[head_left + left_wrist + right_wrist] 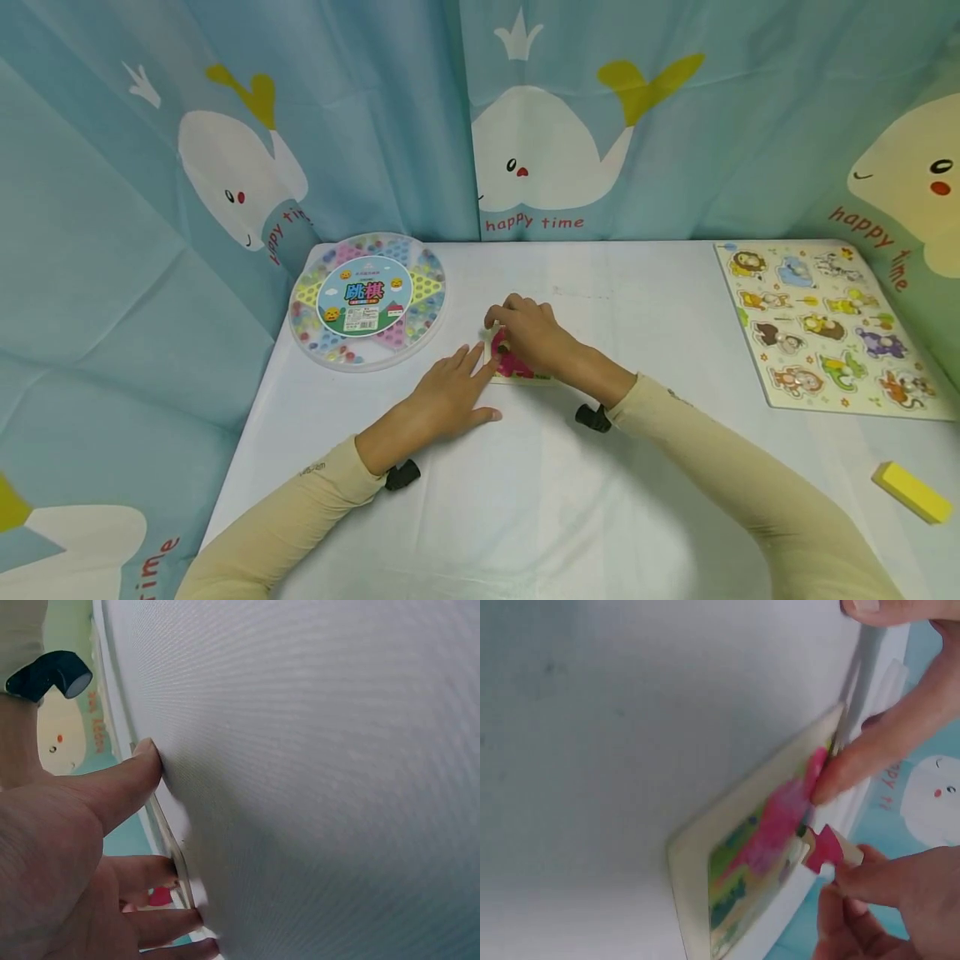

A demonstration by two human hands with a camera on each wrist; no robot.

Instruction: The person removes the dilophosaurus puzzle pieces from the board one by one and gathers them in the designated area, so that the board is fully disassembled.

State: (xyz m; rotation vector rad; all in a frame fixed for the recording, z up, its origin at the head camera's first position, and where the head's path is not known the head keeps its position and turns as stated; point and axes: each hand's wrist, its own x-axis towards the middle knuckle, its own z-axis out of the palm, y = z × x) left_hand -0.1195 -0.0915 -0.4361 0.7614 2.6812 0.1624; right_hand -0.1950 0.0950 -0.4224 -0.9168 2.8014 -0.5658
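A small puzzle board (772,832) with a pink picture and a pale frame lies on the white table. My right hand (534,335) is over its upper part; in the right wrist view, thumb and fingers pinch a pink puzzle piece (826,847) just above the board, tilted. To the left is my left hand (442,396), fingers spread, with the index fingertip on the board's left part. Low along the tabletop, the left wrist view shows the left thumb and fingers (161,926) beside the board's edge. My right hand hides much of the board in the head view.
A round Chinese checkers box (367,296) lies at the back left. At the right lies an animal puzzle board (825,329), with a yellow block (911,492) nearer the front. Blue whale-print curtains (375,125) border the white table (525,517) at the back and sides.
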